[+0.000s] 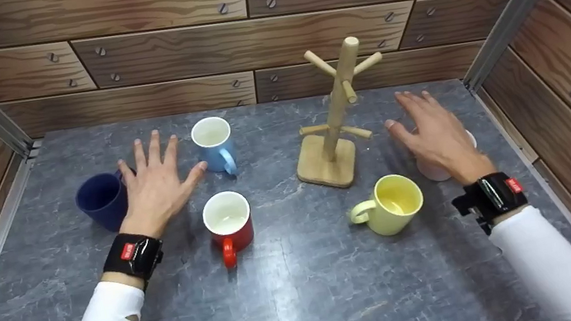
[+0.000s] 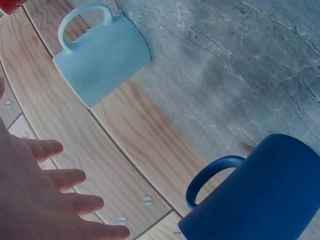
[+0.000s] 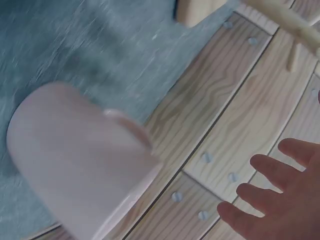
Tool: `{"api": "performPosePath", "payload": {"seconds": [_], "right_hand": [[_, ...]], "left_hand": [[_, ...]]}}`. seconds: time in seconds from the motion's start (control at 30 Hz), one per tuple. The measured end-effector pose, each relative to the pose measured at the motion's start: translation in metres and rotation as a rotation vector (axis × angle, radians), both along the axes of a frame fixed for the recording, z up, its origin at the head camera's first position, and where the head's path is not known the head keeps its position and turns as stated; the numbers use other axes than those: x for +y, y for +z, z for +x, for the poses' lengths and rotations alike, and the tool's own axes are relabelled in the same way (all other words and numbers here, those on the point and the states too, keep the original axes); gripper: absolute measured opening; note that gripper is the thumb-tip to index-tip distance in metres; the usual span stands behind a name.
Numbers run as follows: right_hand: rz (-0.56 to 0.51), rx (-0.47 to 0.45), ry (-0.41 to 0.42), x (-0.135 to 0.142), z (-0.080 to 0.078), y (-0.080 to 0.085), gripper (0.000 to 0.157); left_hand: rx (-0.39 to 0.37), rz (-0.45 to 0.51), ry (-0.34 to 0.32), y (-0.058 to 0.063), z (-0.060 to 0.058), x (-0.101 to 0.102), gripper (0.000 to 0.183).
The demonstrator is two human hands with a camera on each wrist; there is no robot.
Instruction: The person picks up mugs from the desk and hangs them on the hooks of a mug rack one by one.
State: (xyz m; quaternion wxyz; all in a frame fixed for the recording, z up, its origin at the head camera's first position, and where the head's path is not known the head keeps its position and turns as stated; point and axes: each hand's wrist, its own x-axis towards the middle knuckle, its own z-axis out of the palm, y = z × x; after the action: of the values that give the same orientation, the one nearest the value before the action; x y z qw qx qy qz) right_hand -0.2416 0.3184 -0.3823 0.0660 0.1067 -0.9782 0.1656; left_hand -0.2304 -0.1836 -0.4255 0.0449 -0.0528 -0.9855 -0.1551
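Observation:
My left hand [image 1: 156,188] is spread flat with nothing in it, above the table between the dark blue mug [image 1: 102,202] and the light blue mug [image 1: 213,143]. In the left wrist view its straight fingers [image 2: 75,202] are apart from both mugs. My right hand [image 1: 431,133] reaches forward, fingers extended and holding nothing. It partly covers a pale pink mug [image 3: 80,155] in the head view; the right wrist view shows the fingers clear of it. A red mug [image 1: 233,233] and a yellow mug [image 1: 394,205] stand upright nearer me.
A wooden mug tree [image 1: 333,119] with bare pegs on a square base [image 1: 315,170] stands right of centre. Wood-patterned panels [image 1: 162,54] close off the back and both sides of the grey marbled table [image 1: 296,306]. Metal posts [image 1: 517,7] rise at the back corners.

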Motion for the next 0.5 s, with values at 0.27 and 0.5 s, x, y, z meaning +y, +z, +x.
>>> {"api": "performPosePath", "payload": {"seconds": [0.27, 0.5], "right_hand": [[-0.251, -0.022, 0.07, -0.037, -0.004, 0.007, 0.063], [-0.33, -0.034, 0.083, -0.065, -0.015, 0.008, 0.052]], "left_hand": [[0.016, 0.0, -0.003, 0.002, 0.002, 0.001, 0.099], [0.022, 0.004, -0.007, 0.003, 0.003, 0.003, 0.098]]}}
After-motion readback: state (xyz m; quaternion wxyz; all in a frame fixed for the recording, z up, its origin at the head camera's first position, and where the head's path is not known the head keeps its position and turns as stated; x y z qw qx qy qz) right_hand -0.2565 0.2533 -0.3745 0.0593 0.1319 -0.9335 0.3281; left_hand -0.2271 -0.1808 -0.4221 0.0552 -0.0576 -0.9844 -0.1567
